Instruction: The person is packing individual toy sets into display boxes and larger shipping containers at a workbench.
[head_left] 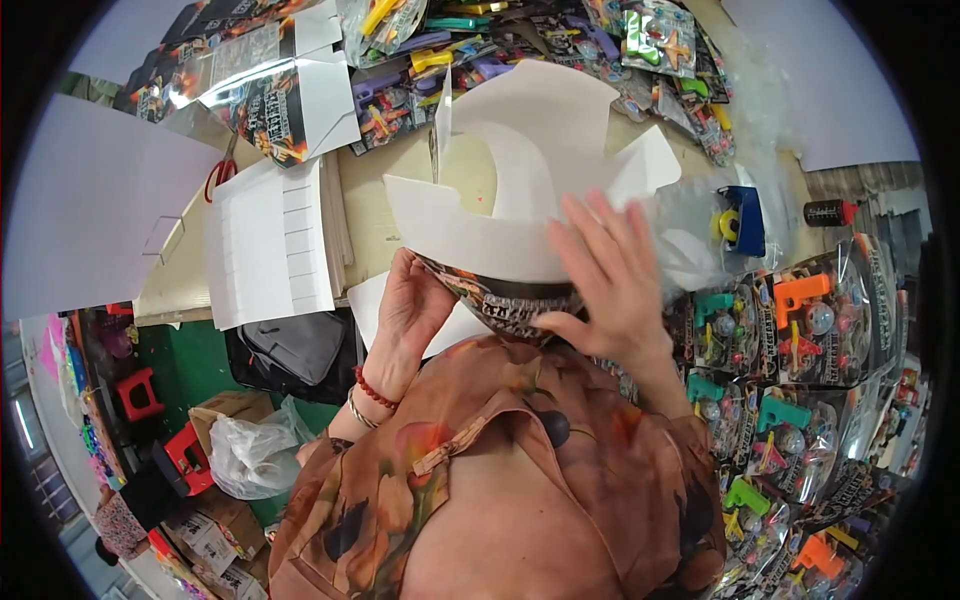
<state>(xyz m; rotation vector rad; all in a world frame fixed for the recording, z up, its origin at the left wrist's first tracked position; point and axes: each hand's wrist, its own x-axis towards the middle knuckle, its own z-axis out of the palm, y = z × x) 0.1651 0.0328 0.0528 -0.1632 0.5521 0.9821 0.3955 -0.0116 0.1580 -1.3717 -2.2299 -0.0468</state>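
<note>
Head view: left hand (412, 302) pinches the curled card (480, 238) at eight o'clock; right hand (612, 275), fingers splayed, at four; probably light, springy, creasable: hold edges.

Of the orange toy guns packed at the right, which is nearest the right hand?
The upper orange gun, roughly level with the right hand; the lower orange gun sits near the picture's bottom, below a green gun.

I see bagged toys (480, 70) crowding the pale table (372, 195) at the far side. Stacked white sheets (270, 240) lie at left, a blue tape dispenser (745, 222) among clear plastic (690, 255) at right.
</note>
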